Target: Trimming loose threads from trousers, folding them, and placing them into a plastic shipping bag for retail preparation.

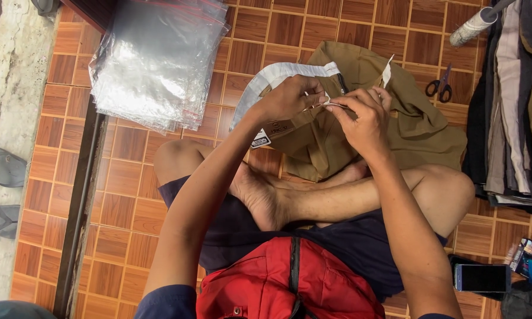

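where the person sits cross-legged on the brown tiled floor (130, 195), a pair of khaki trousers (408, 127) lies bunched over the far side of the crossed feet, its pale waistband lining (272, 77) turned outward and curving to the left. the left hand (289, 97) is closed narrow on the waistband edge, fingers curled over the cloth. the right hand (366, 121) sits just beside it, fingertips pinched tight on a thin white thread or tag string (328, 101) that runs between the two hands; which of the two it is cannot be told. a small label (260, 139) hangs from the trousers below the left wrist.

far left on the floor lies a stack of clear plastic bags (153, 59) with red seal strips. far right, a pair of scissors (440, 87) rests on the tiles, well apart from the hands, and beside it at the right edge a pile of folded garments (514, 106) in dark and tan shades. near right, a phone (482, 276) lies face up by the person's knee. grey sandals (3, 166) sit at the left edge.
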